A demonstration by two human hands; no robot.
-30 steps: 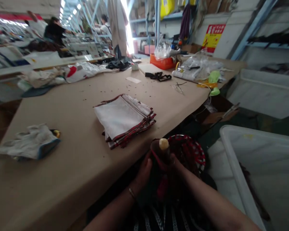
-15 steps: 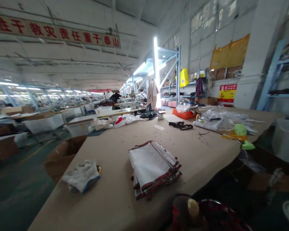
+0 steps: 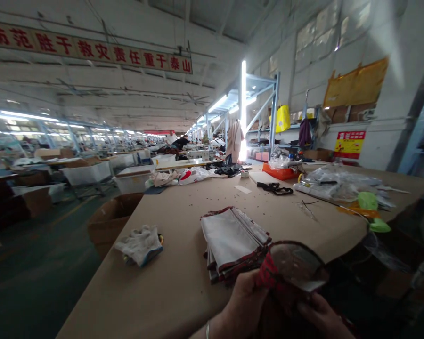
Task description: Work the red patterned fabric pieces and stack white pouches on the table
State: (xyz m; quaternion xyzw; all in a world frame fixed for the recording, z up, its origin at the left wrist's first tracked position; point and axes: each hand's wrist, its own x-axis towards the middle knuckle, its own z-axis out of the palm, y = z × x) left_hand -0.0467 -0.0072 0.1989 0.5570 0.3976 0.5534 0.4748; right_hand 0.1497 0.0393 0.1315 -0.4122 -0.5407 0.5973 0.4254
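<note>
My left hand (image 3: 243, 301) is closed around the red edge of a dark red fabric piece (image 3: 286, 289) at the table's near edge. The upper part of this piece is curved, with a dark rim and a shiny, see-through-looking panel. My right hand (image 3: 320, 313) grips its lower right side, fingers partly in shadow. Just beyond my left hand lies a stack of folded grey-white fabric pieces (image 3: 229, 238) with dark red patterned edging. Off to the left, a pair of whitish work gloves (image 3: 141, 245) rests on the brown-covered table (image 3: 176, 292).
A cardboard box (image 3: 109, 223) stands against the table's left side. Farther back lie a black strap (image 3: 274, 188), an orange tray (image 3: 279, 172), clear plastic bags (image 3: 334, 181) and a bright green item (image 3: 368, 201). Small dark bits are scattered mid-table.
The dark red fabric piece has risen from the bottom edge into fuller view, with both hands now showing on it. The view has turned left, so the table things appear farther right.
</note>
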